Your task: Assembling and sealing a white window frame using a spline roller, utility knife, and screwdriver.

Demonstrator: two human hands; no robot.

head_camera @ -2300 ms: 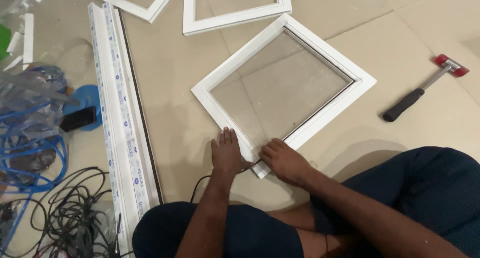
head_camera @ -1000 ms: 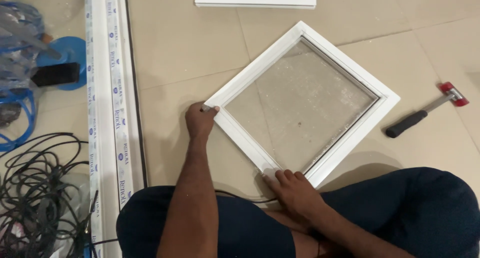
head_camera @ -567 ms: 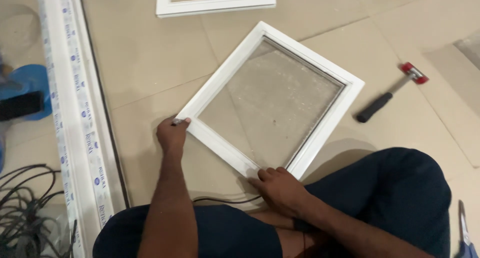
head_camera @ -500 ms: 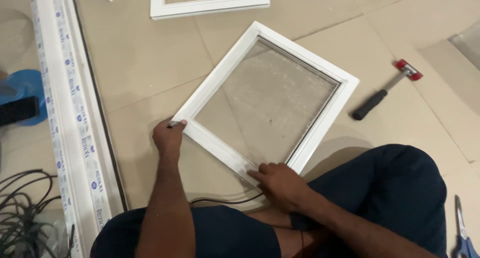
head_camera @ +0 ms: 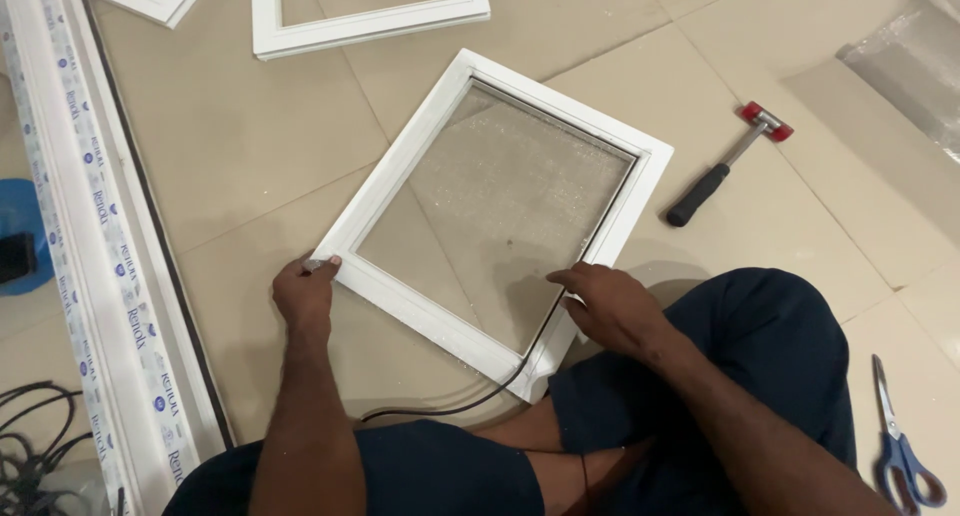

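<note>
Your left hand (head_camera: 305,296) grips the white frame (head_camera: 400,301) corner; your right hand (head_camera: 612,304) fingertips press the black gasket strip (head_camera: 530,351). Uneven pressure could pop it out or crack the glass pane (head_camera: 500,211).

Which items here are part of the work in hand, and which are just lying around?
In use: white glazed frame, black gasket strip, left hand, right hand.
Lying about: mallet, scissors, spare frames, long profile, cables.

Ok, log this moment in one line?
left hand: holds corner of white square glazed frame | right hand: presses black rubber strip at frame edge | floor: hammer
</note>
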